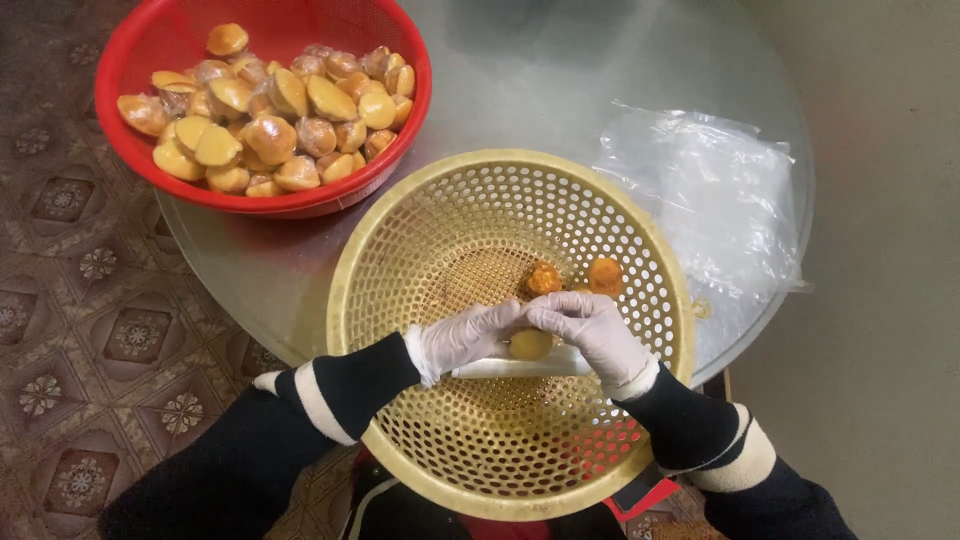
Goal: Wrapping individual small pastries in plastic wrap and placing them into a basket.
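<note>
Background, as I see it: round glass table point(560, 90), reflective; patterned brown tile floor point(70, 300) on the left; plain grey-beige floor point(880, 200) on the right. I note soft, even light.

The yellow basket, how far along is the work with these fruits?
Barely begun. Two orange pieces lie in the yellow basket. The left hand and right hand hold one pale fruit over a white tool. The red basket remains heaped with fruits.

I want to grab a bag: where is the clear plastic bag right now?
In the head view, the clear plastic bag lies on the round table's right side, just right of the yellow perforated plastic basket.
</note>
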